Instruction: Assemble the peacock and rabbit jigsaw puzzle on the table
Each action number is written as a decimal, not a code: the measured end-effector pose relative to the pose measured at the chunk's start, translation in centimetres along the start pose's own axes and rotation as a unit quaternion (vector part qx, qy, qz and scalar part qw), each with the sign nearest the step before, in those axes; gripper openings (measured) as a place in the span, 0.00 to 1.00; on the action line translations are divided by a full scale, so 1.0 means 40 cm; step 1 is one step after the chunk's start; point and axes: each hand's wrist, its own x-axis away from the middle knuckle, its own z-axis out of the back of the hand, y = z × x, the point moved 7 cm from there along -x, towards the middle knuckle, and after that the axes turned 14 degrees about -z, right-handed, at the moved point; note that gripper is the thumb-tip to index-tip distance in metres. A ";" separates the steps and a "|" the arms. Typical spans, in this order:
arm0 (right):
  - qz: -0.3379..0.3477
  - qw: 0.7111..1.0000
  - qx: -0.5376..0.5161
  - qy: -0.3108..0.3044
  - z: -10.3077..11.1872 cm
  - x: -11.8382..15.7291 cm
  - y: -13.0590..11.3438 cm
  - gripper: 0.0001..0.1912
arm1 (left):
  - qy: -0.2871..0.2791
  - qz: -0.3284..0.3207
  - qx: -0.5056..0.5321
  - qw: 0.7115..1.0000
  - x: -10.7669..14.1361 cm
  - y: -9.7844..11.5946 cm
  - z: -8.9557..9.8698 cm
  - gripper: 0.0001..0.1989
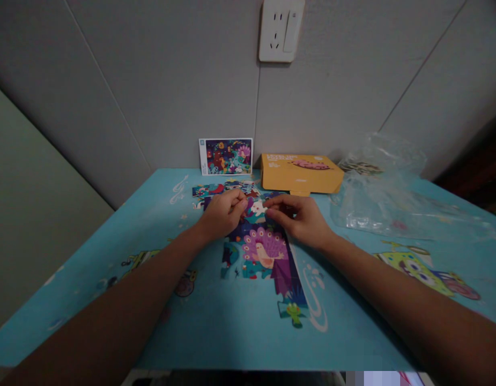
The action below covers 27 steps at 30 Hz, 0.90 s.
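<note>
Between my hands is a jigsaw puzzle section [256, 211] with a white animal and teal patches. My left hand [222, 213] is closed with curled fingers at its left edge. On the other side, my right hand [298, 217] pinches its right edge between thumb and fingers. Just below lies a joined part of the puzzle [266, 249] showing a pink and purple peacock. A strip with a green frog [291, 311] extends from it towards me. More puzzle pieces [207, 190] lie beyond my left hand, partly covered by it.
A picture card [227, 157] leans against the grey wall. Right of it lies a yellow puzzle box [302, 174]. Clear plastic bags [376, 206], one with pieces inside, lie at the right. A blue cartoon-printed cover [215, 332] spans the table. A wall socket [280, 32] is above.
</note>
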 end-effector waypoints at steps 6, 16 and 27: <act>0.028 0.999 0.028 0.016 0.006 0.003 -0.017 0.11 | 0.015 0.046 0.063 0.997 0.002 -0.019 -0.005 0.09; 0.053 0.997 0.059 0.018 0.004 0.005 -0.029 0.09 | 0.027 0.083 0.175 0.981 0.005 -0.019 -0.014 0.07; 0.072 0.995 0.064 0.008 -0.001 0.009 -0.037 0.06 | 0.009 0.086 0.173 0.981 0.005 -0.013 -0.020 0.08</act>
